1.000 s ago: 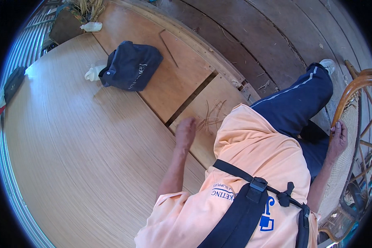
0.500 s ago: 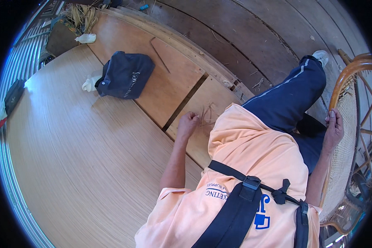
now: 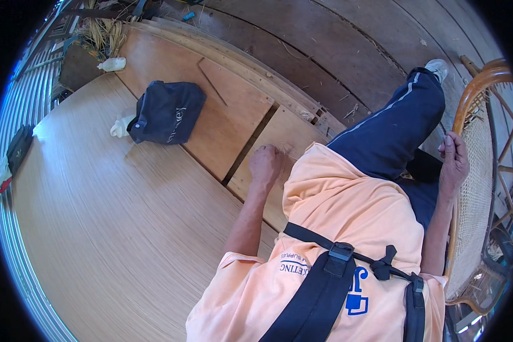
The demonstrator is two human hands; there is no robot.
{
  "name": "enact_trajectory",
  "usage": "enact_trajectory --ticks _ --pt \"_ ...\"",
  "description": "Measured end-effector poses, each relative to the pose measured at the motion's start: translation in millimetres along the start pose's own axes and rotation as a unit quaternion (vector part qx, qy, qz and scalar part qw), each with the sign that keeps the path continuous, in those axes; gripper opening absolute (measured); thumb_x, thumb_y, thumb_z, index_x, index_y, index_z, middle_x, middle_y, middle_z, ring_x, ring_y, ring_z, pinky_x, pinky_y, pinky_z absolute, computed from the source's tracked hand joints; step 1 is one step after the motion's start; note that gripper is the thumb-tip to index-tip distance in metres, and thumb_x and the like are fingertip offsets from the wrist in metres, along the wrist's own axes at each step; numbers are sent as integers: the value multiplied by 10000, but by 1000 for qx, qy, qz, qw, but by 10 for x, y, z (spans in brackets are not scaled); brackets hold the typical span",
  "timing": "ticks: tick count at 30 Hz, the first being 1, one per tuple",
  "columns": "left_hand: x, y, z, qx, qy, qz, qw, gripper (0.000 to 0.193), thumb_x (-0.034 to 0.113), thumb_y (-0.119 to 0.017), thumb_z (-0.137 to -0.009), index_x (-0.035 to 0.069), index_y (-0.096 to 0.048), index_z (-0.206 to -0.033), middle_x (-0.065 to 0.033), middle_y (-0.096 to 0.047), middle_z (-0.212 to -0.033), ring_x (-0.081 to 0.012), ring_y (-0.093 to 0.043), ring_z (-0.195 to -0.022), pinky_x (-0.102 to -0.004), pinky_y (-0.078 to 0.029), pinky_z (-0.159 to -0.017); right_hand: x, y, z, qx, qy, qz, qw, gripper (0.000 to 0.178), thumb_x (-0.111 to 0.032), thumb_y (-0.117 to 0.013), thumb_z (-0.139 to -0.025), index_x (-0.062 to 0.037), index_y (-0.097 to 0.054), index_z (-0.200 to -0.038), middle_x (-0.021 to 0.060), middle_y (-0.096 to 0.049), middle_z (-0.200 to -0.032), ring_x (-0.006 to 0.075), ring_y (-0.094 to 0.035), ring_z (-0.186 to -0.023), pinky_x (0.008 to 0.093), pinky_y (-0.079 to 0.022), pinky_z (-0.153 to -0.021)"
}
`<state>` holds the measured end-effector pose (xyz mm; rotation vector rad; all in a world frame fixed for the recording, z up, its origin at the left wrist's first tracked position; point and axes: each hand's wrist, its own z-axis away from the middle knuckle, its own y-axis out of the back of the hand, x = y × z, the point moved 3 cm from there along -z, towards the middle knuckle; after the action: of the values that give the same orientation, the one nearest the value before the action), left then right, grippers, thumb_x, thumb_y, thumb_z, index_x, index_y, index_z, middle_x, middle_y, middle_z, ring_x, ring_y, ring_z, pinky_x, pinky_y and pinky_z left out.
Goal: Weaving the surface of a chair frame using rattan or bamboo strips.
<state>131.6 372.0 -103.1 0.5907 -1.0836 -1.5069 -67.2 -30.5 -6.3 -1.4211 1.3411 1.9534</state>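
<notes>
L hand (image 3: pixel 267 163) nr strips (image 3: pixel 292 149), fingers curled | R hand (image 3: pixel 455 162) nr woven panel (image 3: pixel 475 194), fingers bent | pinching: can't tell

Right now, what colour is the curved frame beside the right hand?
The curved frame is glossy orange-brown, seen best in the head view.

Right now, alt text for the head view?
A curled left hand is over a wooden board; the right hand is beside a woven cane panel. A dark bag sits ahead, to the left.
</notes>
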Motion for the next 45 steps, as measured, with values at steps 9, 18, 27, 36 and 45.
enact_trajectory --ticks 9,18,27,36,45 --pt "-50 358 -90 -201 58 453 867 103 139 -624 -880 43 -586 -879 -22 -624 -792 -117 -585 -714 -249 -465 -655 -570 -914 102 -239 25 -86 967 137 -92 -585 -916 -32 -650 -1020 0 -599 -837 61 -539 -681 188 -438 -617" --pt "500 586 146 -368 28 713 596 133 124 -647 -883 20 -580 -932 -57 -621 -801 -109 -571 -637 -239 -482 -599 -919 -1994 619 -596 -114 -215 765 224 -80 -601 -879 2 -637 -1085 11 -612 -853 48 -526 -712 188 -435 -603" --pt "309 904 215 -353 27 549 757 231 203 -690 -855 22 -601 -969 -13 -568 -747 -59 -464 -576 -198 -395 -529 -659 -1948 286 -376 -217 -312 845 127 -161 -550 -944 -58 -612 -905 34 -631 -754 103 -624 -650 231 -476 -563" --pt "-707 91 540 -44 48 79 995 245 199 -650 -807 20 -619 -970 -181 -645 -957 -343 -628 -876 -417 -491 -768 -328 -1712 -57 -287 -213 -383 851 82 -142 -520 -969 -77 -551 -1009 48 -616 -836 121 -628 -666 234 -502 -580" --pt "-1008 -294 616 -121 84 216 965 188 181 -599 -864 21 -616 -960 -120 -659 -879 -267 -631 -828 -348 -485 -741 -406 -1700 -38 -289 -199 -375 858 91 -141 -512 -973 -71 -553 -1014 45 -620 -836 118 -630 -664 232 -504 -584"
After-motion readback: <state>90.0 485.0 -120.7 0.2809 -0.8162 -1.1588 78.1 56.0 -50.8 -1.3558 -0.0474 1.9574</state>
